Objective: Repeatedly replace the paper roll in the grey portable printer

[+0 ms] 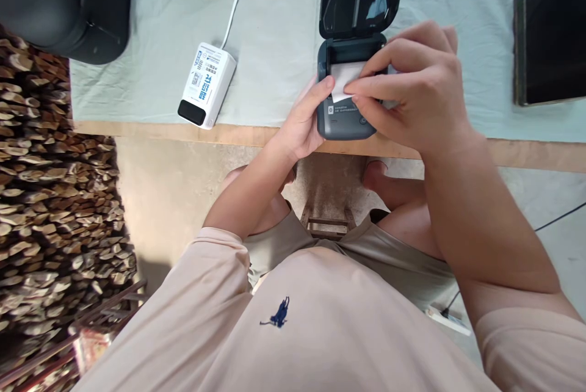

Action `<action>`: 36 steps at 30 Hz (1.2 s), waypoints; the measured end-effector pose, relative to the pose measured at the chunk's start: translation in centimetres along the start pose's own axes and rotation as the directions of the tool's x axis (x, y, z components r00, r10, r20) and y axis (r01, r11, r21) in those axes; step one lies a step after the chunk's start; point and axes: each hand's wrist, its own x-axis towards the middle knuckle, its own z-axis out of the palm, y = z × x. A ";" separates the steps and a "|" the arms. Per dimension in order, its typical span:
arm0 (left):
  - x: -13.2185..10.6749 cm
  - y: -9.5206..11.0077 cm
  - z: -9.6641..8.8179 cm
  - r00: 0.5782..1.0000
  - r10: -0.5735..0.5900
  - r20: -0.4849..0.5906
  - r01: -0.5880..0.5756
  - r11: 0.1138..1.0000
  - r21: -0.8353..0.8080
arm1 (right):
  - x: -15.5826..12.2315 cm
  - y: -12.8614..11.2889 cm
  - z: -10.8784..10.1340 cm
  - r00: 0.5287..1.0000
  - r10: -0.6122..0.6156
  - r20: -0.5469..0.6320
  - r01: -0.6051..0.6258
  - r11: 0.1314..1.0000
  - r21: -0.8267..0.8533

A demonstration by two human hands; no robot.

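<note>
A small dark grey label printer point(341, 129) rests at the table's front edge with its glossy black lid point(359, 10) swung up and back. My left hand point(306, 117) grips the printer's left side, its thumb lying over the rim by the paper. With fingertips pinched together, my right hand point(416, 83) has hold of a piece of white label paper point(344, 79) that comes out of the printer's open bay. The paper bends forward over the front panel, which bears small print and a power button. My right fingers hide part of the bay.
On the cloth-covered table point(274, 44), a white power bank point(206, 83) with a short cable lies to the left. A black case point(68, 7) stands far left, and a dark-screened device point(552, 41) lies far right. Stacked firewood point(50, 196) fills the floor at left.
</note>
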 end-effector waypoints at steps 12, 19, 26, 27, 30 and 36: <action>0.2 -0.6 -1.1 0.997 0.038 -0.067 -0.024 0.981 0.193 | 0.1 1.5 0.9 0.937 0.074 -0.342 -0.006 0.981 0.196; 0.4 -1.0 -1.6 0.999 -0.002 -0.039 0.015 0.937 0.348 | 2.0 5.7 3.0 0.920 0.105 -0.377 0.092 0.879 0.468; 0.2 -0.7 -1.0 0.996 -0.037 -0.084 0.062 0.943 0.326 | 3.0 2.6 1.4 0.932 0.211 -0.294 -0.024 0.848 0.530; 0.1 -0.6 -0.8 0.993 -0.024 -0.115 0.058 0.952 0.301 | 2.8 2.1 0.9 0.939 0.235 -0.252 -0.088 0.871 0.484; -0.3 -0.4 -0.1 0.983 -0.039 -0.180 0.077 0.975 0.208 | 1.7 1.5 0.0 0.969 0.210 -0.128 -0.156 0.928 0.339; -0.4 -0.6 -0.4 0.977 -0.038 -0.209 0.080 0.978 0.194 | -0.2 2.2 -0.5 0.990 0.112 0.083 -0.131 0.954 0.268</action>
